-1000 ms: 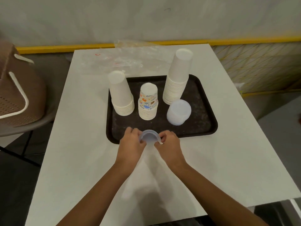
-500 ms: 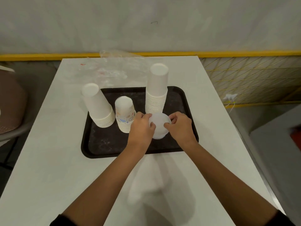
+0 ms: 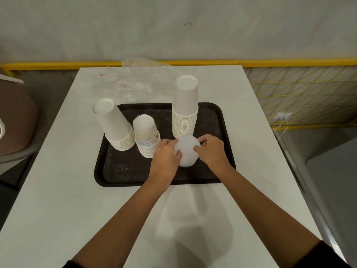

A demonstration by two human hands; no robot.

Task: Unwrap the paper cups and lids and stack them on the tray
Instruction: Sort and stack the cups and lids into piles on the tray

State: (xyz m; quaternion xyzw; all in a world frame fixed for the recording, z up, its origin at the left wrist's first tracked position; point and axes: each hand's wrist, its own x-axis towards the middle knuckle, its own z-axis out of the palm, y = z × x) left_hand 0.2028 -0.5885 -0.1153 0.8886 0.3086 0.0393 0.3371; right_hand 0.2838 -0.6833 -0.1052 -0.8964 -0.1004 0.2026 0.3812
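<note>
A black tray (image 3: 119,171) lies on the white table (image 3: 58,200). On it stand three upside-down cup stacks: a leaning white stack (image 3: 114,125) at the left, a short printed stack (image 3: 146,137) in the middle, and a tall white stack (image 3: 185,107) at the right. In front of the tall stack sits a pile of translucent white lids (image 3: 187,151). My left hand (image 3: 166,157) grips the pile's left side and my right hand (image 3: 211,149) its right side, fingers curled on the top lid.
Crumpled clear plastic wrap (image 3: 127,84) lies at the table's far edge behind the tray. A brown chair (image 3: 13,122) stands to the left. A yellow mesh fence (image 3: 301,93) runs along the right, with a wall behind.
Both hands carried a lid from the tray's near edge forward onto the lid pile. They now rest on the pile. The camera view shifted left and closer.
</note>
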